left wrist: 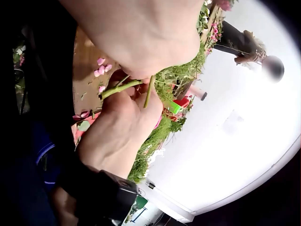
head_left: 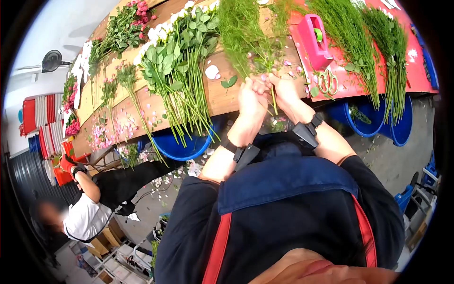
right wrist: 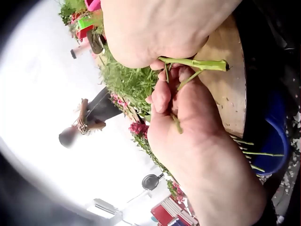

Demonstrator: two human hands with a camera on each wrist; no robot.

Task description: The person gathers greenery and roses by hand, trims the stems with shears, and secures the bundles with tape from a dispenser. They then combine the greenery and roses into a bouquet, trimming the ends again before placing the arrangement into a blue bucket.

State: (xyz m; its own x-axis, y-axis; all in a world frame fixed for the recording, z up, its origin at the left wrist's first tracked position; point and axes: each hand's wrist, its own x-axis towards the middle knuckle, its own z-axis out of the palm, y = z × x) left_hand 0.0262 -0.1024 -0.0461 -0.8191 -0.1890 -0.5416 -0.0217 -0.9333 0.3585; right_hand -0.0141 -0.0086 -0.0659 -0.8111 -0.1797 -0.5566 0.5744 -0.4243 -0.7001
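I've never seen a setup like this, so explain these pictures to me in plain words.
There is no machine here, just a person working bare-handed. The wide picture comes from a camera on the head, looking forward and down; the other two come from wrist cameras, left and right, close to the work. On the wooden table and red sheet lie white flowers, pink flowers, leafy greenery, a pink tape dispenser and scissors. The left hand and right hand are close together, holding green stems.
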